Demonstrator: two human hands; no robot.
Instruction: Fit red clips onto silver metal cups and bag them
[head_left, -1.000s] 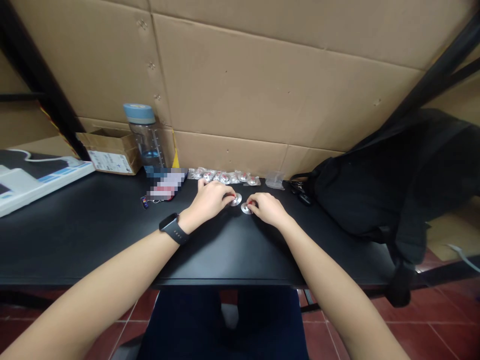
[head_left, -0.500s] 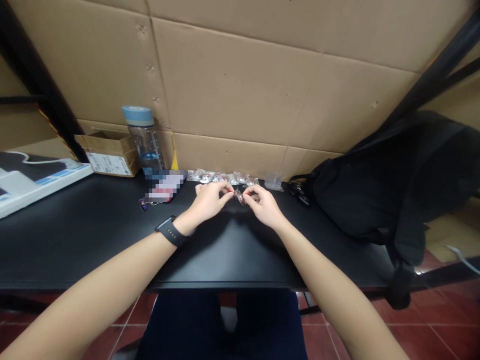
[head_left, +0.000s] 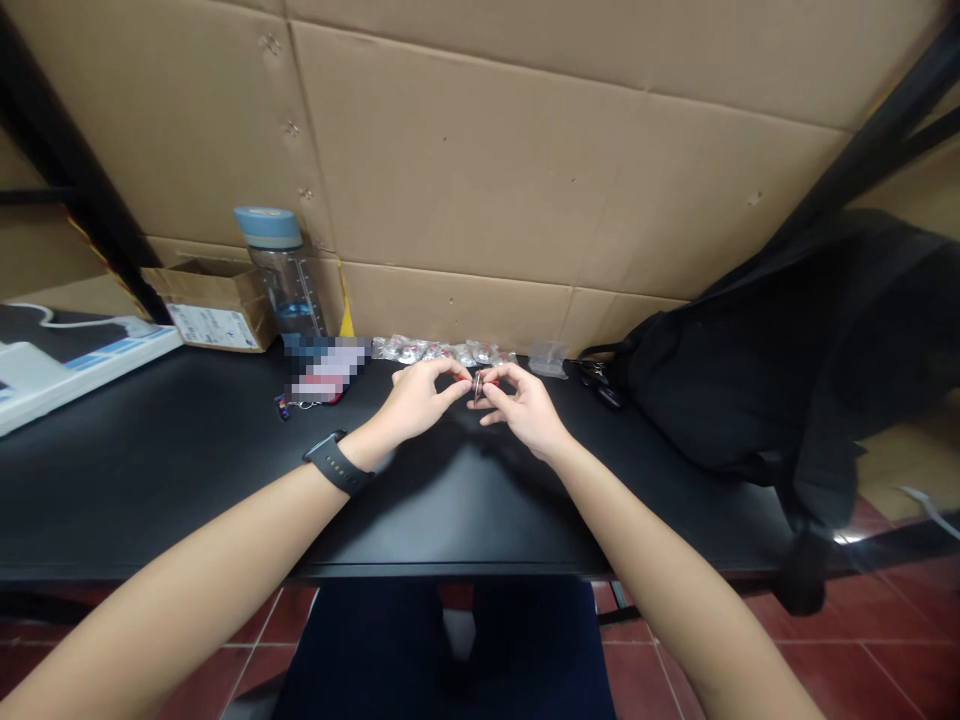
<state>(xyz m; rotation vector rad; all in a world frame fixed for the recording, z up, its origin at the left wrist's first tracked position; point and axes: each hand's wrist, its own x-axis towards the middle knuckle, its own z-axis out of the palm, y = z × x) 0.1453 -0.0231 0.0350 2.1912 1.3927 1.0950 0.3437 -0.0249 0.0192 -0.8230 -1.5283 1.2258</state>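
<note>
My left hand [head_left: 416, 405], with a dark watch [head_left: 336, 462] on its wrist, pinches a small piece at its fingertips; a bit of red shows there. Facing it closely, my right hand [head_left: 529, 412] grips a small shiny metal disc [head_left: 478, 386] with red on it between thumb and index finger, the lower fingers spread beneath. The disc stands on edge between the hands, above the table. Whether the two held parts are joined cannot be made out. Just behind lie several clear packets [head_left: 409, 350] with round silvery pieces marked red.
A black table [head_left: 225, 490] runs beneath. At the left are a power strip [head_left: 90, 375], a cardboard box [head_left: 217, 310], a water bottle [head_left: 281, 280] and a blurred-out item [head_left: 330, 370]. Rightward lie a clear plastic piece [head_left: 549, 358], keys [head_left: 604, 385] and a black bag [head_left: 750, 370]. Cardboard [head_left: 480, 180] walls the back.
The metal disc has turned and now looks thinner, more edge-on. My right hand's lower fingers have stretched out toward the left hand. The view has shifted slightly.
</note>
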